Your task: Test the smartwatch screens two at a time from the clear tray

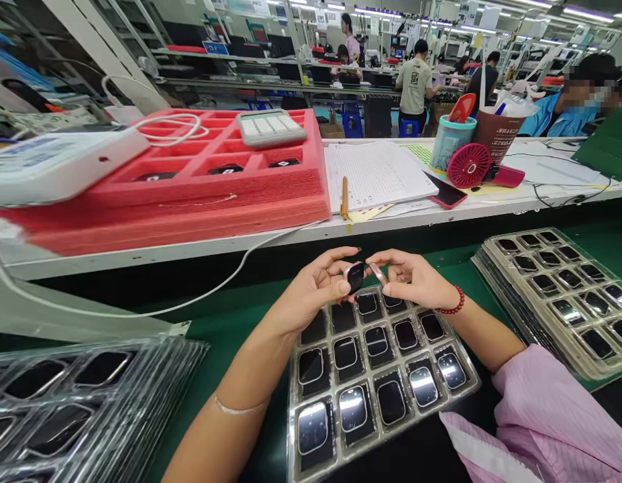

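My left hand (327,280) is closed on a small black smartwatch body (355,276) with a rounded-square shape, held between thumb and fingers. Close to its right, my right hand (408,276) pinches a thin pinkish watch-sized piece (378,274), seen edge-on; its exact kind is unclear. The two pieces are held near each other above a clear plastic tray (327,396). Dark square watch faces with pale rims, such as this watch (391,401), fill its pockets. My hands hide part of the tray's far edge.
Stacked watch trays stand at the left (180,376) and right (512,322). On the shelf ahead are a red foam box (290,191), papers (376,174), an orange pen (345,198), a phone (449,193), a pink fan (468,166) and a cup (449,144). A white cable (215,295) hangs down.
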A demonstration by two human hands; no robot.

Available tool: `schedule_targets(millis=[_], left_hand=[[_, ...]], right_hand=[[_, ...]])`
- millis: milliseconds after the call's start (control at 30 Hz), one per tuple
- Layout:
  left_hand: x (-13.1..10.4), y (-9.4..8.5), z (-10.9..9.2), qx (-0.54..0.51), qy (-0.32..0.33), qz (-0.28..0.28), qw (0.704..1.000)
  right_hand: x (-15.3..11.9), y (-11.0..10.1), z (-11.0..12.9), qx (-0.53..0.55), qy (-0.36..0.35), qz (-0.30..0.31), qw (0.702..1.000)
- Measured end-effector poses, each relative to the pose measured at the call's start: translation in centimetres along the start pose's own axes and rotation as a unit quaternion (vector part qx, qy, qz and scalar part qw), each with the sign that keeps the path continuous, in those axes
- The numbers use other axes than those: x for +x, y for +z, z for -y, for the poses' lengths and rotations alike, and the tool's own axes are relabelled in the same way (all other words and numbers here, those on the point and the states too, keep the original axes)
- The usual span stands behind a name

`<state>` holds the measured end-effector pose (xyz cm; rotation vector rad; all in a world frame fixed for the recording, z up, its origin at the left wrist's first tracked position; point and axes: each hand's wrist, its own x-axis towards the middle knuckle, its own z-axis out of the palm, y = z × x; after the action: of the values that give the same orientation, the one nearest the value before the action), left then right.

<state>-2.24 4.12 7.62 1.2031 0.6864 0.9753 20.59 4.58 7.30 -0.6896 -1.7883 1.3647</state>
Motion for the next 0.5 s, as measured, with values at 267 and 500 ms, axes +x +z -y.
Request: schedule_targets(millis=[267, 500], left_hand=[[0.3, -0.2, 0.0, 0.094, -0.022, -0.054, 0.994], [0.8, 0.6, 0.7, 0.138, 0.001, -0.071, 0.988]], right_hand=[[1.0, -0.7, -1.6, 0.092, 0.075, -0.027, 0.993], [1.0, -0.4, -1.6, 0.086, 0.079, -0.006, 0.993]])
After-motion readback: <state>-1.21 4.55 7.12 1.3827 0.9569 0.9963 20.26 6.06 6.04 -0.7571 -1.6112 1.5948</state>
